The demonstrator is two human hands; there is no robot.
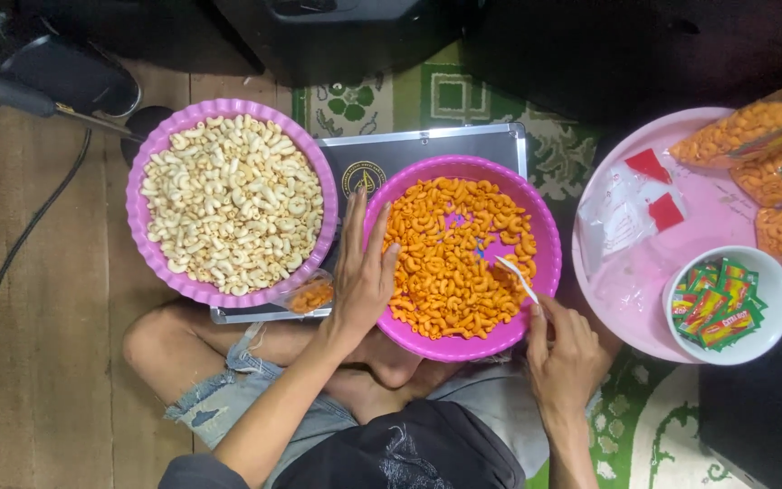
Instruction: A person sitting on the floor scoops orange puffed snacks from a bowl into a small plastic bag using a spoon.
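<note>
**A:** While you're standing there, what's the person on the floor doing with each hand?

**B:** Left hand (362,272) lies flat on the near-left rim of the magenta bowl (549,258), fingers (355,222) straight and slightly spread, holding nothing. Right hand (565,349) is at the bowl's near-right edge, fingers pinched narrow on a white plastic spoon (516,274).

**A:** Spoon position?

**B:** Tip is down in the orange macaroni snacks (445,263), right side of the pile, handle angled back to the hand. A patch of bare bowl shows just beside it.

**A:** Where's the bowl?

**B:** Right in front of the crossed legs, partly resting on a silver-edged flat case (427,145). Snacks fill most of it.

**A:** What's around it?

**B:** Left: 1 lilac fluted bowl (151,263) full of pale uncoated macaroni (233,204), also on the case. 1 small filled packet (309,294) of orange snacks sits between the 2 bowls, just beside the left hand. Right: pink round tray (653,272), well apart from the left hand, near the right one. On it: empty clear bags with red tops (631,204), sealed bags of orange snacks (762,154) at the far edge, and a white bowl (771,299) of green-and-red seasoning sachets (715,303).

**A:** Floor?

**B:** Wood planks on the left with a black cable (2,272), green patterned rug (436,95) under the rest.
</note>
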